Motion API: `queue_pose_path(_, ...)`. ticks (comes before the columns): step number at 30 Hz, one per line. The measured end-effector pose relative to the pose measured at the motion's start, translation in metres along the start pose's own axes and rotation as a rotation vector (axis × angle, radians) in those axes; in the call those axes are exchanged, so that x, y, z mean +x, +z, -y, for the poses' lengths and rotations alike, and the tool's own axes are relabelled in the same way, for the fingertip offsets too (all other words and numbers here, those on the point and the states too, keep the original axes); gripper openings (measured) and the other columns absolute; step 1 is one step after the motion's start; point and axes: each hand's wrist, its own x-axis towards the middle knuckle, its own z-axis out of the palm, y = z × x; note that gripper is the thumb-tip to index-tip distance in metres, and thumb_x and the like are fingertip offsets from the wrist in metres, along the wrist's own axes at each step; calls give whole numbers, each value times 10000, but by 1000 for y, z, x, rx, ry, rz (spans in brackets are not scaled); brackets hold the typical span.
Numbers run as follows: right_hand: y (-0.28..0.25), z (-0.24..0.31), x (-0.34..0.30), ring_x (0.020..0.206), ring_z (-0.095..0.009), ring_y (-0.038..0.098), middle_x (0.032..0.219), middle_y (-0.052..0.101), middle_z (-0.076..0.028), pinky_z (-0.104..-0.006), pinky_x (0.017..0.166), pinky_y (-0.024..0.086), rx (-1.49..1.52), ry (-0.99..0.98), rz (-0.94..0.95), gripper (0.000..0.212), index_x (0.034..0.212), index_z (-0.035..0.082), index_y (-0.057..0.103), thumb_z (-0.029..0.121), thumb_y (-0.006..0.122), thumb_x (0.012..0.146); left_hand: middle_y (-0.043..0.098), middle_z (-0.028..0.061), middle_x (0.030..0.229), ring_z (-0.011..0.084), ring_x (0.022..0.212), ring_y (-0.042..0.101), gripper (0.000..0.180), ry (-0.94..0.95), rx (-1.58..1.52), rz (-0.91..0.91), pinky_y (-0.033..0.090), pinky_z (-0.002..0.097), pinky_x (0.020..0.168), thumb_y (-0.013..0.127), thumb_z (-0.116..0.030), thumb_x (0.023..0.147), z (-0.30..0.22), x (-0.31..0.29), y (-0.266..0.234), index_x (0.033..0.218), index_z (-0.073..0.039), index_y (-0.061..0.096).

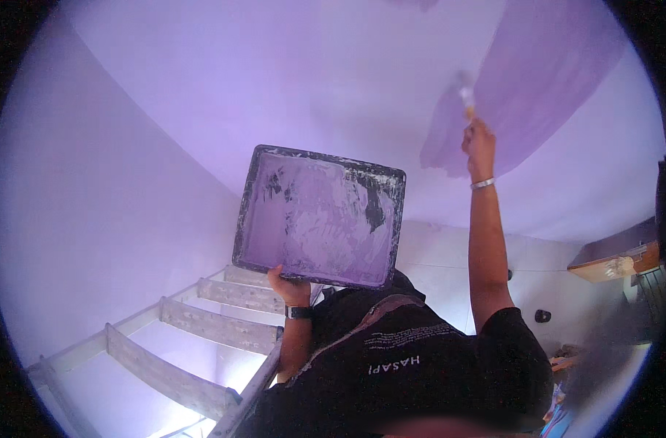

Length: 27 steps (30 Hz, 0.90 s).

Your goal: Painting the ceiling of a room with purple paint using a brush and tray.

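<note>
Right hand [479,150]: grip closed round the brush handle [469,113]; bristles blurred beside the large purple patch [545,80], contact uncertain. Left hand [293,288]: grip clasping the tray [374,208] at its lower rim, below and left of the brush. We advise level tray, light load, overlapping strokes. We count: one brush, one tray, one ladder [216,325].

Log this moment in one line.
left hand: holds tray by edge | right hand: raised, gripping brush | brush head: blurred, near purple patch | ladder: at left
</note>
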Motion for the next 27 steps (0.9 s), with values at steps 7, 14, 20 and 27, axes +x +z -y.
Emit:
queue_pose_path(7,78,100,-83,507,-111,465,595,492,-9,-243,480,383,-510,-443,450,241,1020,14,613,169,468,906,564,68,971,254,882,539,432,-55,20,-20,445,389,765,549,-300,677,-31,20,3,1044,-75,517)
queue_pose_path(14,154,11,-183,697,-267,594,747,579,-117,-359,597,478,-1082,-822,1096,201,944,24,624,164,513,854,548,63,1045,241,986,513,385,-75,-33,-29,410,391,847,530,-232,729,-41,21,-26,1070,-55,500)
queue_pose_path(20,209,-42,-217,707,-265,591,776,571,-109,-378,615,490,-1361,-1059,1143,127,840,34,611,109,517,800,537,79,1092,251,1031,505,468,-80,-72,77,395,413,899,524,-229,730,-65,9,-35,1158,-51,455)
queue_pose_path(27,240,-66,-253,713,-262,592,776,558,-118,-382,623,492,-1233,-1126,1135,127,865,33,604,83,515,790,518,79,1149,274,1059,495,488,186,271,177,386,434,915,518,-213,731,-37,36,-120,1184,-52,438)
